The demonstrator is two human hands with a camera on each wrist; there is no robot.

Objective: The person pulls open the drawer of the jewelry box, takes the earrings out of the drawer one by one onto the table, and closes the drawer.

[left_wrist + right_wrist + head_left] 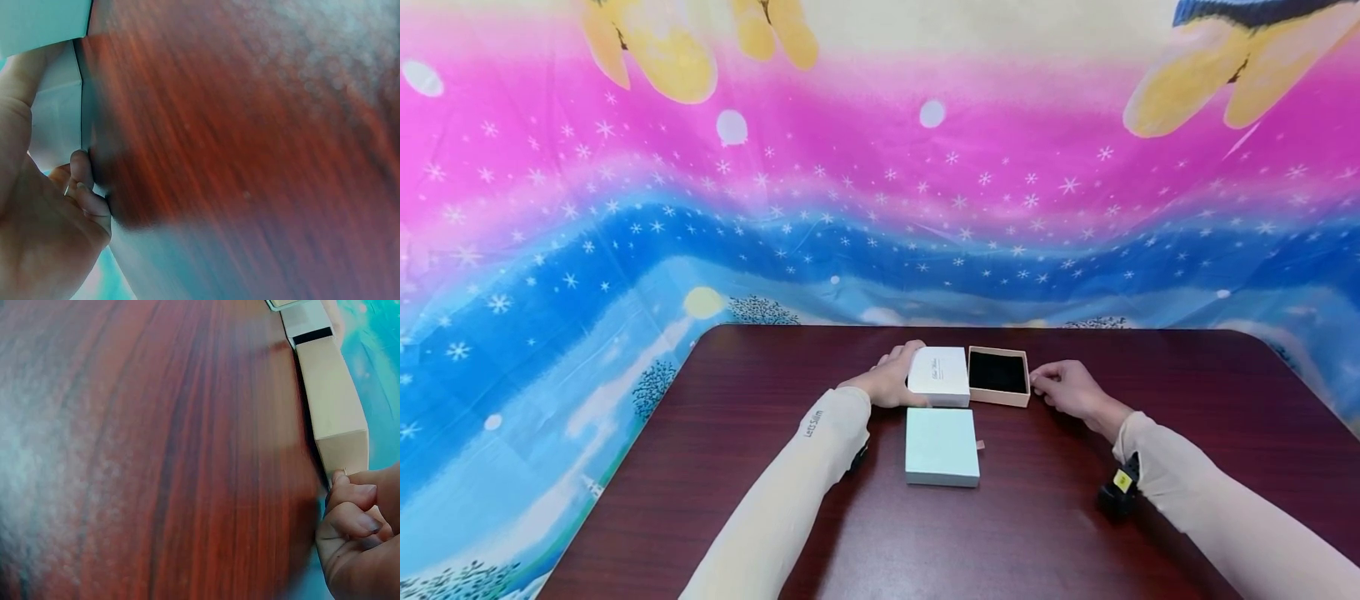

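A white box sleeve (938, 373) with small dark lettering lies toward the back of the table. My left hand (891, 377) grips it from the left, thumb along the near side and fingers at the far side. To its right a tan drawer (1028, 392) with a black lining stands pulled out, its left end at the sleeve's opening. My right hand (1075, 392) is at the drawer's right end. In the right wrist view, thumb and forefinger pinch a tiny tab on the drawer's end (344, 450); the fingers mostly hide the tab.
A closed pale mint box (942, 446) with a small pinkish tab (980, 446) on its right side lies just in front of the white sleeve. Both rest on a dark red-brown wooden table (1037, 533). A patterned cloth (880, 183) hangs behind the table.
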